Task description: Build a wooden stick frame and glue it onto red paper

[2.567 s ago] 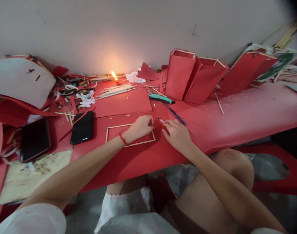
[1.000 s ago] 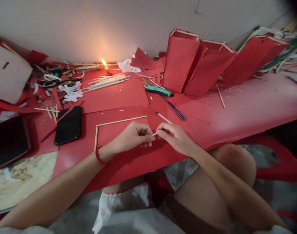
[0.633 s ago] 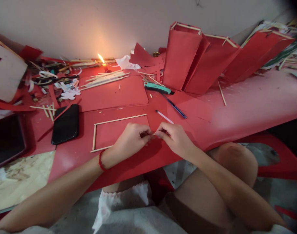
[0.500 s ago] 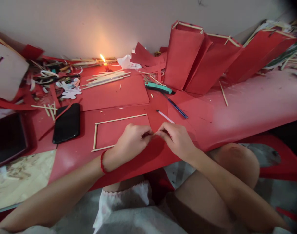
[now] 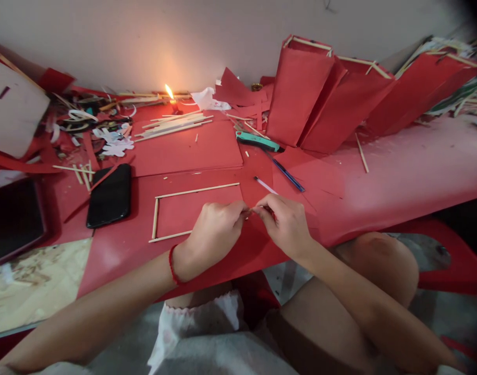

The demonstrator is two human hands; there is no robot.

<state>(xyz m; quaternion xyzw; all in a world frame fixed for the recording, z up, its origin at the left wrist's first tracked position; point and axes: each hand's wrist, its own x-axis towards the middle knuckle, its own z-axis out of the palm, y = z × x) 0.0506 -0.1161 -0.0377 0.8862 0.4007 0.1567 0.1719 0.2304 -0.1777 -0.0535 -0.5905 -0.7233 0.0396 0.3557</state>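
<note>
My left hand, with a red string bracelet at its wrist, is closed in a pinch above the table. Its fingertips almost meet those of my right hand, which is pinching too. Whatever lies between the fingertips is too small and too covered to name. Under my left hand is a frame of thin wooden sticks on red paper; the hand hides part of its lower stick. A white thin rod lies just beyond my right hand, with a blue pen farther out.
A lit candle burns at the back beside loose sticks. A green cutter lies before tall red paper boxes. To the left are a black phone, a dark tablet-like device and a pile of scraps.
Both hands stay close together, fingertips still pinched. My left hand has shifted slightly right over the stick frame. The whole view has drifted a little.
</note>
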